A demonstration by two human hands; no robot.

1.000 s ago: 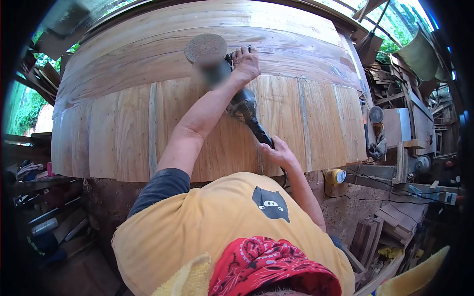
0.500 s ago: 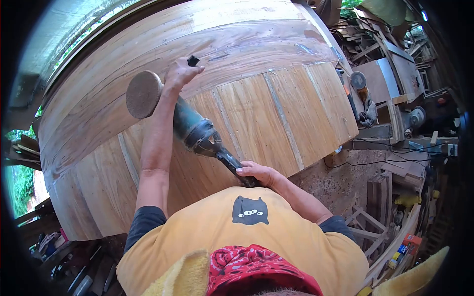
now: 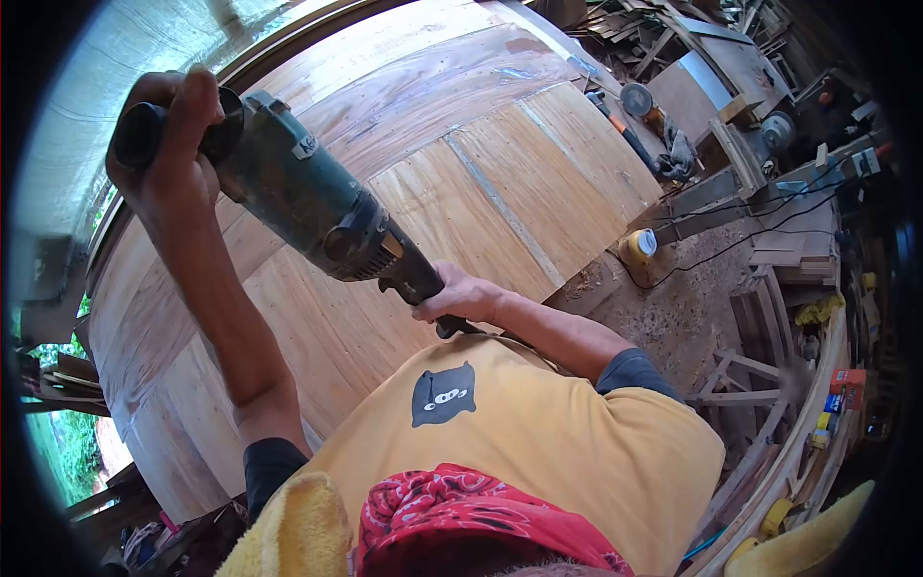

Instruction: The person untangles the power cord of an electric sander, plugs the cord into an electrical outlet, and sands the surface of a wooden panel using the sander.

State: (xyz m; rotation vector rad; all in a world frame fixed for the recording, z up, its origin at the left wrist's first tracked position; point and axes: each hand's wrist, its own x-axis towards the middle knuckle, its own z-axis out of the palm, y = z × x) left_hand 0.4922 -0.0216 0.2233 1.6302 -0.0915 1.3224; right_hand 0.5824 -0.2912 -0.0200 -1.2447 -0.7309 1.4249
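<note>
A teal and black angle grinder [image 3: 303, 178] is held up between my two hands, tilted above a large curved wooden panel [image 3: 461, 226]. My left hand [image 3: 173, 144] wraps around the black side handle near the tool's head, at the upper left. My right hand [image 3: 457, 296] grips the black rear handle close to my yellow shirt. The disc at the head of the grinder is hidden from this angle. Pale filled seams and rows of small dots run across the planks of the panel.
On the right rest a second grinder [image 3: 636, 99] and a dark glove [image 3: 681, 154]. Below them stands a yellow tub [image 3: 637, 247], with a black cord [image 3: 692, 272] beside it. Scrap wood [image 3: 625, 29] is piled behind; wooden frames [image 3: 745, 380] lean at the right.
The grinder has lifted off toward the upper left, closer to the camera, with both hands still on it. Its round disc has turned out of sight. The view has shifted slightly.
</note>
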